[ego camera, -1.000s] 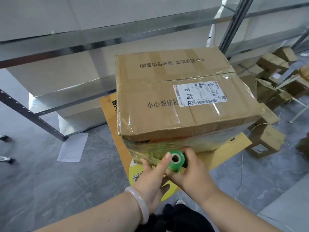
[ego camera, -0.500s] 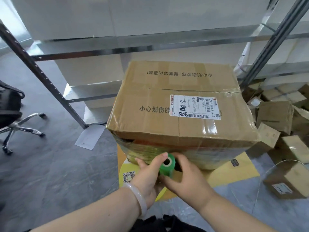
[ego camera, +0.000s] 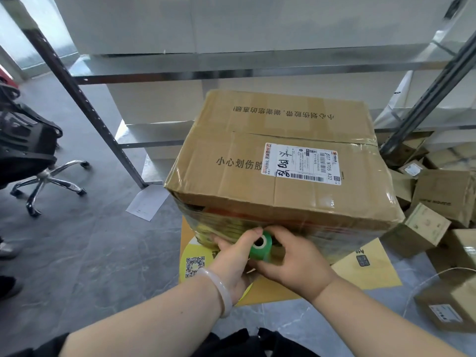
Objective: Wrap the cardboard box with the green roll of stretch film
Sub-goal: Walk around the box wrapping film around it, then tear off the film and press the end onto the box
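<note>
Head-worn view, looking forward and down, close over hands (ego camera: 268, 258)

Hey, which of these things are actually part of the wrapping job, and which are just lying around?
Part of the job:
cardboard box
green roll of stretch film, held by the left hand and right hand against the box's near side

Just lying about:
office chair
sheet of paper on the floor
small boxes piled at right
metal shelving behind
</note>
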The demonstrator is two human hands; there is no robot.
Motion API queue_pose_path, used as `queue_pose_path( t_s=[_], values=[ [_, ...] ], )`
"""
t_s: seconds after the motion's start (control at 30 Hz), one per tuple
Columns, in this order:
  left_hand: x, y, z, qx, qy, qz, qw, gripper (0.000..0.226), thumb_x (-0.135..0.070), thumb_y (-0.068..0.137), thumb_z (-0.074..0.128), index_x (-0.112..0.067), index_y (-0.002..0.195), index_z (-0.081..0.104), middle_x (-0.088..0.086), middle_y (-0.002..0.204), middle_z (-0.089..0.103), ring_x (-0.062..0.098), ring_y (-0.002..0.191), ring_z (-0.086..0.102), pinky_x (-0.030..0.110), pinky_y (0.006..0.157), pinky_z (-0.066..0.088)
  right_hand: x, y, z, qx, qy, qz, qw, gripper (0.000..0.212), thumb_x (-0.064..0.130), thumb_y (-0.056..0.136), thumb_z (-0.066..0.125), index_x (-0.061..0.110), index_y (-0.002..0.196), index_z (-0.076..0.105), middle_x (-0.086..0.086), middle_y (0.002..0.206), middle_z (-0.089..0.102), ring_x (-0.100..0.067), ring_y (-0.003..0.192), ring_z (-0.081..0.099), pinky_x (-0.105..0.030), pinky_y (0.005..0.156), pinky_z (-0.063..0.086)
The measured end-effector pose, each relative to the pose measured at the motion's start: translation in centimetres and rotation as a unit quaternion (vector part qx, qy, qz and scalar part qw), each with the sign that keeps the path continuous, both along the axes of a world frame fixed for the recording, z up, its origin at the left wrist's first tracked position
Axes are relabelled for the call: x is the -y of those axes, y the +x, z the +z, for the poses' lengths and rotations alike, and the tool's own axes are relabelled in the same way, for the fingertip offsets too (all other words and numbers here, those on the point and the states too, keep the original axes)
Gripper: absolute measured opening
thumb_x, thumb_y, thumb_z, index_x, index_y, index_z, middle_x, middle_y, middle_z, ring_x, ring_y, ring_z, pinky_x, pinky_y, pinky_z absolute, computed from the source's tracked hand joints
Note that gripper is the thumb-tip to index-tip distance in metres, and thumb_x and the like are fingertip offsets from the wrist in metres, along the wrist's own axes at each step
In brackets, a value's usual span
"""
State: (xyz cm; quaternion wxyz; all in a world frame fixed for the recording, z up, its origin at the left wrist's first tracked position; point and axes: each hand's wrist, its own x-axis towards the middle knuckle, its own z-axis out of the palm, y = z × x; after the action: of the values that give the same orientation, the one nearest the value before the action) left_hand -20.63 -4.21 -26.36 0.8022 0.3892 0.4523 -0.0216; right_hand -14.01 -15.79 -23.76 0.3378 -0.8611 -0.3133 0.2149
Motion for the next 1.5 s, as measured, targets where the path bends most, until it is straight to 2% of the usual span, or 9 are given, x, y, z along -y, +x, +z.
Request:
queue_pose_path(
  t_s=[0.13,0.43,0.63,0.9,1.0,1.13,1.27,1.4,1.5],
  values=[
    [1.3,1.2,-0.1,-0.005,-0.018,-0.001,1.0,0.129,-0.044,0.04,0.086,-0.038,0.152,0.021,0.014,0.121,0.069,0.032,0.103,0.07,0.043,0.073,0.062,1.3,1.4,0.0,0.03,-0.003,-0.004,1.0,0.069,0.067,0.053,0.06,0.028,0.109,0.063,0.011,0.098,0.072,-0.005,0.093,0.062,-0.015,0.074,0.047],
    [3.7,3.2,0.2,-0.019,-0.026,-0.022,0.999,0.138,-0.051,0.04,0.085,-0.031,0.154,0.011,0.01,0.118,0.071,0.026,0.107,0.069,0.043,0.079,0.062,3.3,2.4,0.1,0.042,0.01,-0.02,0.999,0.053,0.057,0.056,0.06,0.029,0.101,0.054,0.007,0.088,0.067,-0.015,0.081,0.064,-0.038,0.07,0.053],
    [3.9,2.7,0.2,-0.014,-0.001,-0.028,1.0,0.126,-0.037,0.071,0.082,-0.039,0.153,-0.015,0.009,0.117,0.07,0.022,0.099,0.071,0.04,0.085,0.06,3.6,0.5,-0.2,0.068,0.023,-0.024,0.997,0.057,0.059,0.06,0.058,0.049,0.112,0.037,0.015,0.103,0.061,-0.01,0.09,0.061,-0.031,0.073,0.052],
    [3.1,1.8,0.3,0.047,-0.036,-0.068,0.996,0.159,-0.051,0.03,0.098,-0.027,0.158,0.006,0.01,0.129,0.068,0.023,0.121,0.063,0.04,0.102,0.05,3.5,0.7,0.2,0.07,0.074,-0.061,0.993,0.054,0.029,0.065,0.083,0.027,0.095,0.039,0.005,0.08,0.058,-0.022,0.076,0.063,-0.031,0.061,0.045],
    [2.2,0.6,0.6,0.04,-0.033,-0.115,0.992,0.159,-0.066,0.032,0.09,-0.032,0.158,0.0,0.016,0.151,0.046,0.029,0.142,0.041,0.038,0.097,0.043,3.9,1.4,0.3,0.053,0.098,-0.074,0.991,0.055,0.041,0.061,0.085,0.027,0.093,0.044,0.01,0.082,0.057,-0.007,0.076,0.056,-0.021,0.061,0.044],
    [0.5,-1.9,1.1,0.023,0.01,-0.178,0.984,0.138,-0.071,0.052,0.07,-0.032,0.157,-0.011,0.014,0.153,0.042,0.028,0.135,0.046,0.045,0.11,0.038,5.2,2.5,0.4,0.109,0.077,-0.007,0.991,0.057,0.07,0.061,0.067,0.031,0.102,0.062,0.015,0.096,0.061,0.001,0.09,0.05,-0.005,0.076,0.038],
    [-1.0,-3.7,2.5,-0.031,0.146,-0.245,0.958,0.1,-0.066,0.082,0.058,-0.028,0.159,0.006,0.004,0.131,0.063,0.019,0.112,0.064,0.042,0.104,0.048,5.4,3.0,0.5,0.129,0.048,0.028,0.99,0.043,0.068,0.069,0.059,0.036,0.097,0.063,0.016,0.094,0.062,-0.001,0.089,0.052,-0.014,0.075,0.043],
    [-1.9,-5.3,2.1,-0.086,0.37,-0.231,0.896,0.036,-0.039,0.097,0.056,-0.026,0.13,0.057,-0.002,0.097,0.068,0.007,0.088,0.065,0.036,0.085,0.053,5.4,4.0,1.1,0.109,0.048,0.048,0.992,0.029,0.05,0.075,0.071,0.04,0.102,0.064,0.019,0.101,0.06,0.0,0.096,0.053,-0.024,0.082,0.047],
    [-1.8,-6.0,2.8,0.053,0.613,-0.205,0.761,0.012,-0.028,0.095,0.059,-0.031,0.105,0.065,-0.01,0.092,0.059,-0.001,0.086,0.055,0.022,0.08,0.044,5.2,4.2,1.5,0.121,0.012,0.099,0.988,0.022,0.047,0.079,0.069,0.038,0.099,0.068,0.017,0.1,0.06,-0.004,0.096,0.057,-0.032,0.082,0.05]
  ],
)
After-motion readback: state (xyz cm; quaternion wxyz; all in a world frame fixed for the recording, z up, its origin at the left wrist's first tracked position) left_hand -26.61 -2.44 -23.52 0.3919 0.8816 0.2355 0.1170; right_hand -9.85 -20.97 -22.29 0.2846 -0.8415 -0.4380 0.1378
